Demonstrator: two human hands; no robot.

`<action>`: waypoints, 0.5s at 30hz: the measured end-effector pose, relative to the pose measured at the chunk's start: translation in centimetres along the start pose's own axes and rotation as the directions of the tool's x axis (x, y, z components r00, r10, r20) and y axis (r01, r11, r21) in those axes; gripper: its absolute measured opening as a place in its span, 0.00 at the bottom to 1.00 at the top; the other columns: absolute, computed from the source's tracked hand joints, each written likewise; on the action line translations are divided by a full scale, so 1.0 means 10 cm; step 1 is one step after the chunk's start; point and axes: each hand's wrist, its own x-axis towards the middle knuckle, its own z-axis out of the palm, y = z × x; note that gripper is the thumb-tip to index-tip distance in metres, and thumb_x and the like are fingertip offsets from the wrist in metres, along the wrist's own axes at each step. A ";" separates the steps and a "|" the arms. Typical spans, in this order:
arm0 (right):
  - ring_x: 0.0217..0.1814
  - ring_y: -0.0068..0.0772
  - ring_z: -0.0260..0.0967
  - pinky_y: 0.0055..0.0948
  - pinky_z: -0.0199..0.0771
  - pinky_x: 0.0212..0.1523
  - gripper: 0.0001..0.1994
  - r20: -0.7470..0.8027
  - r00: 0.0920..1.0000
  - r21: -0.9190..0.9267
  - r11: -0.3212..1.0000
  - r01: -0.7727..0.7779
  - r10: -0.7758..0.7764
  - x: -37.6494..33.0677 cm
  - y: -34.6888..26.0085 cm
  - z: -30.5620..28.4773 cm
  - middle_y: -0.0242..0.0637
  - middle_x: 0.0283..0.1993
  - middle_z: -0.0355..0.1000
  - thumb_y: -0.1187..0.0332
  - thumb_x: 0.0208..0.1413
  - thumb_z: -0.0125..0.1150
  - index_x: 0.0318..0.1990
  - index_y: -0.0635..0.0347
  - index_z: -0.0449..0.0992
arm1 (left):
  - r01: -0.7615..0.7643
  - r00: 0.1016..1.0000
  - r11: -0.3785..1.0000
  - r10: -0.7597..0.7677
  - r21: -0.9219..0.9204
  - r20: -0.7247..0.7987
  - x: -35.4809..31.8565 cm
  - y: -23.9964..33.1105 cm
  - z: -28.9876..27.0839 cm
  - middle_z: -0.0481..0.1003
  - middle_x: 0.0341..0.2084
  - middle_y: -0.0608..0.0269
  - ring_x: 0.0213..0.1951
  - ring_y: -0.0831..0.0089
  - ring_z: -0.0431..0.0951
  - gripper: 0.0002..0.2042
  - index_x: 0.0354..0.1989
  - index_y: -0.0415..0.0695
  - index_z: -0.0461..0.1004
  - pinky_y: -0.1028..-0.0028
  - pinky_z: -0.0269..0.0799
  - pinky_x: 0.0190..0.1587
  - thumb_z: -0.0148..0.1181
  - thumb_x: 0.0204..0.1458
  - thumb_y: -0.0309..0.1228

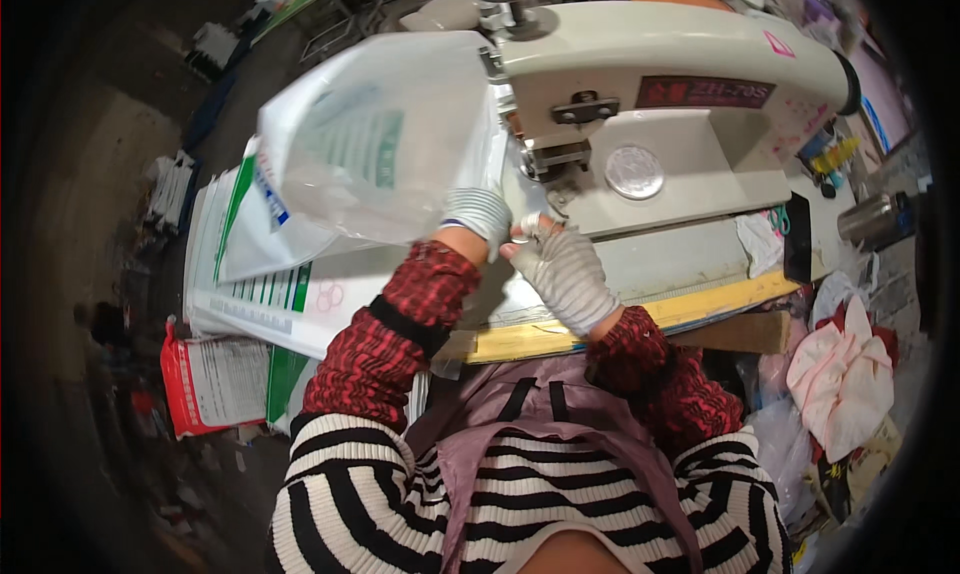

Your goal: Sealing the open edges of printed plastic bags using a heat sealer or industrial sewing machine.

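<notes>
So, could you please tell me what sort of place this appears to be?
Most likely a sewing workshop, judging by the large sewing machine, the big white bag at its needle end, and the stack of printed bags lying to the left.

A single head-worn fisheye view looks steeply down from above the near edge of the worktable (670, 259), facing across it. It sits close: the wearer's striped top (535, 474) fills the bottom, left hand (478, 217) and right hand (566, 277) lie mid-picture, and straight edges bend toward the dark rim.
</notes>
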 end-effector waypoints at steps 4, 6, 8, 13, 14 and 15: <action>0.33 0.45 0.70 0.36 0.69 0.38 0.22 -0.172 0.884 -0.238 0.889 0.392 -0.435 0.14 -0.43 0.22 0.45 0.31 0.73 0.56 0.41 0.68 0.41 0.61 0.73 | 0.167 0.978 0.965 -0.188 -0.203 -0.090 -0.25 0.24 -0.10 0.77 0.39 0.47 0.40 0.54 0.78 0.19 0.49 0.41 0.71 0.58 0.66 0.52 0.44 0.55 0.38; 0.39 0.45 0.71 0.38 0.68 0.44 0.25 0.081 0.932 -0.413 0.840 0.353 -0.352 0.14 -0.69 0.34 0.45 0.30 0.73 0.52 0.38 0.69 0.42 0.60 0.74 | 0.317 0.944 0.925 -0.329 -0.209 -0.022 -0.75 0.61 -0.32 0.76 0.40 0.48 0.40 0.54 0.78 0.19 0.49 0.41 0.71 0.59 0.64 0.53 0.45 0.55 0.39; 0.38 0.46 0.72 0.38 0.69 0.43 0.21 0.181 0.948 -0.459 0.830 0.315 -0.260 0.16 -0.84 0.58 0.43 0.31 0.73 0.52 0.41 0.66 0.36 0.59 0.74 | 0.485 0.872 0.850 -0.488 -0.205 0.041 -1.02 0.84 -0.72 0.76 0.40 0.48 0.41 0.55 0.78 0.19 0.49 0.41 0.71 0.60 0.63 0.55 0.46 0.55 0.39; 0.36 0.46 0.72 0.39 0.70 0.40 0.13 0.114 0.847 -0.543 0.681 0.491 -0.519 0.25 -0.76 0.78 0.41 0.29 0.73 0.56 0.46 0.61 0.30 0.56 0.73 | -0.551 0.624 0.678 -0.052 -0.486 -0.780 -1.55 0.56 0.61 0.77 0.37 0.51 0.38 0.57 0.78 0.17 0.41 0.40 0.76 0.62 0.67 0.49 0.52 0.52 0.40; 0.33 0.39 0.73 0.35 0.71 0.37 0.09 0.067 0.827 -0.450 0.723 0.524 -0.558 0.30 -0.60 0.71 0.41 0.29 0.74 0.62 0.49 0.61 0.32 0.57 0.75 | -0.471 0.824 0.696 0.128 -0.542 -0.552 -1.81 0.46 0.45 0.77 0.35 0.53 0.37 0.59 0.78 0.15 0.40 0.41 0.76 0.63 0.69 0.46 0.53 0.52 0.39; 0.33 0.39 0.73 0.35 0.71 0.37 0.09 0.062 0.831 -0.467 0.719 0.515 -0.553 0.30 -0.53 0.57 0.41 0.29 0.74 0.62 0.49 0.61 0.32 0.57 0.75 | -0.392 0.919 0.730 0.291 -0.560 -0.264 -2.10 0.31 0.18 0.78 0.34 0.54 0.36 0.60 0.78 0.14 0.39 0.42 0.77 0.64 0.71 0.44 0.53 0.52 0.39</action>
